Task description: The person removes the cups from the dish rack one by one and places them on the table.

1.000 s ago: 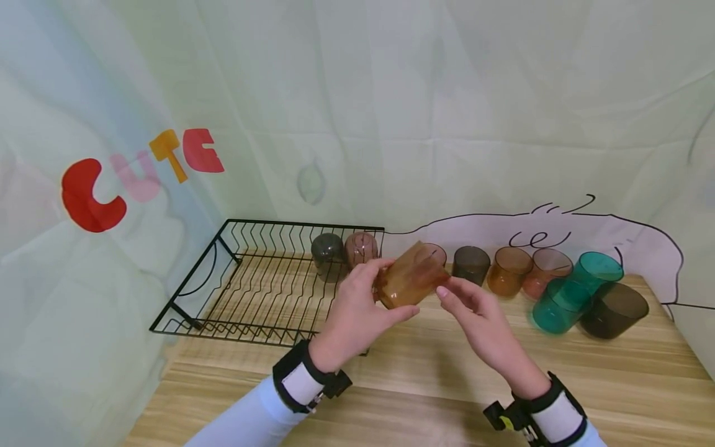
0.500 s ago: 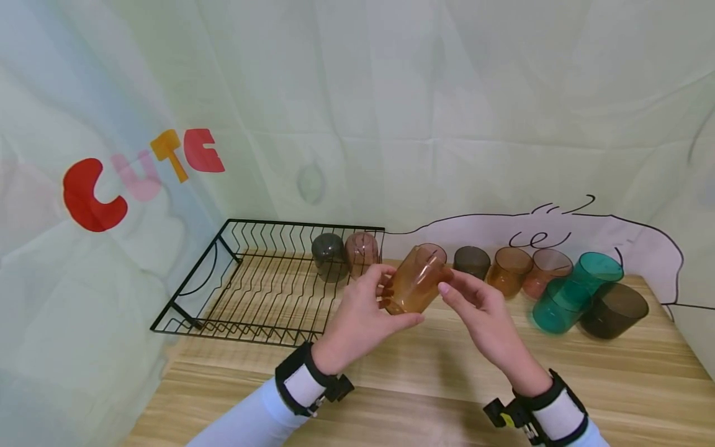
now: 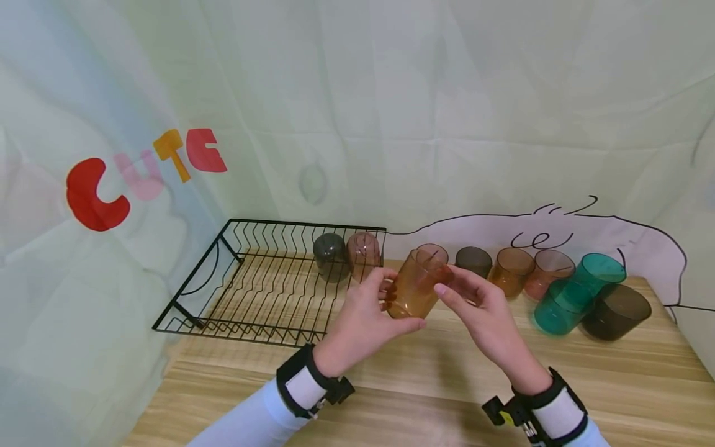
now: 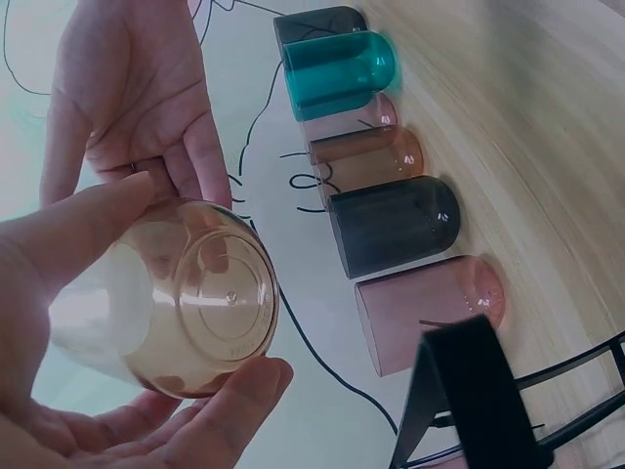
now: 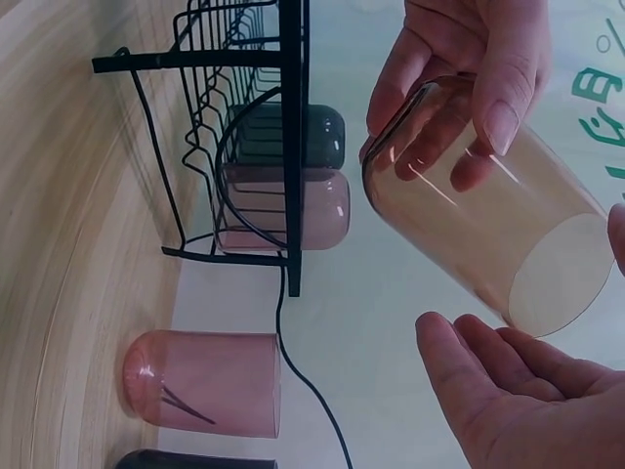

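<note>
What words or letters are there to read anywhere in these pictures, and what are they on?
"CUTE" in red, pink, orange and red letters, on the pale cloth backdrop left of the wire rack.
Part of some green lettering shows on the backdrop in the right wrist view, cut off and not readable.
The amber cup and the other cups carry no readable text.
</note>
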`<state>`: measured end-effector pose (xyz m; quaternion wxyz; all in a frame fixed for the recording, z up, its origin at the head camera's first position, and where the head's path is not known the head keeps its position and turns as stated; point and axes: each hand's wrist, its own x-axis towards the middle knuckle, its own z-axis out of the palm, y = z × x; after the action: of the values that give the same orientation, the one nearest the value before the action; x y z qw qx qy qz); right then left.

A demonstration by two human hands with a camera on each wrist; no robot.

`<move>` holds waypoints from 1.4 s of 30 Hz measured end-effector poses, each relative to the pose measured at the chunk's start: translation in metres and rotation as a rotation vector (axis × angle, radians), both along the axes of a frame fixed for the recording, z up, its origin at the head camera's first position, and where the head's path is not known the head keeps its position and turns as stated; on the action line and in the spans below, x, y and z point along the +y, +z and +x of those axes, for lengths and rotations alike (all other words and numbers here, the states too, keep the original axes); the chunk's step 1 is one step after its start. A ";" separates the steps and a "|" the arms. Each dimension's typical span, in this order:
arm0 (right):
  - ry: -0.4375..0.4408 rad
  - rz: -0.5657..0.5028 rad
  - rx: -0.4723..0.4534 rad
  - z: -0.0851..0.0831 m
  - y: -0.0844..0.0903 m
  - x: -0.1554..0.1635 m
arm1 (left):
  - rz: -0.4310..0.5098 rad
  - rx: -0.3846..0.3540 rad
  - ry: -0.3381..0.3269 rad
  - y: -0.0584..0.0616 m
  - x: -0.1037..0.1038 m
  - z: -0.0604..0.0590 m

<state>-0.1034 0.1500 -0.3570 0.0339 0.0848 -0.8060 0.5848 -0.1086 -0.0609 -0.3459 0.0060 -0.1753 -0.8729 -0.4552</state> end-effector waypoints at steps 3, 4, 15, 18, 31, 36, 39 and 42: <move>0.006 -0.013 -0.003 0.000 0.001 0.000 | 0.009 -0.003 -0.009 -0.001 0.001 0.000; 0.009 -0.017 -0.004 0.000 0.001 -0.001 | 0.010 -0.003 -0.011 -0.001 0.001 0.000; 0.001 -0.055 -0.024 0.000 0.003 -0.003 | -0.018 0.019 -0.015 -0.005 0.004 0.000; -0.004 -0.069 -0.020 0.000 0.003 -0.003 | -0.033 0.033 -0.021 -0.006 0.004 0.001; -0.023 -0.087 -0.005 0.003 0.004 -0.003 | -0.040 0.020 -0.066 -0.008 0.006 -0.001; -0.035 -0.082 0.030 0.003 0.003 -0.001 | -0.050 0.022 -0.089 -0.007 0.006 -0.001; -0.047 -0.075 0.054 0.002 0.001 0.002 | -0.078 0.048 -0.097 -0.006 0.005 -0.002; -0.080 -0.047 0.070 0.001 -0.001 0.007 | -0.119 0.068 -0.087 -0.006 0.002 -0.004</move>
<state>-0.1021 0.1572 -0.3578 0.0874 0.0724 -0.7931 0.5985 -0.1122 -0.0585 -0.3516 0.0053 -0.2282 -0.8894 -0.3961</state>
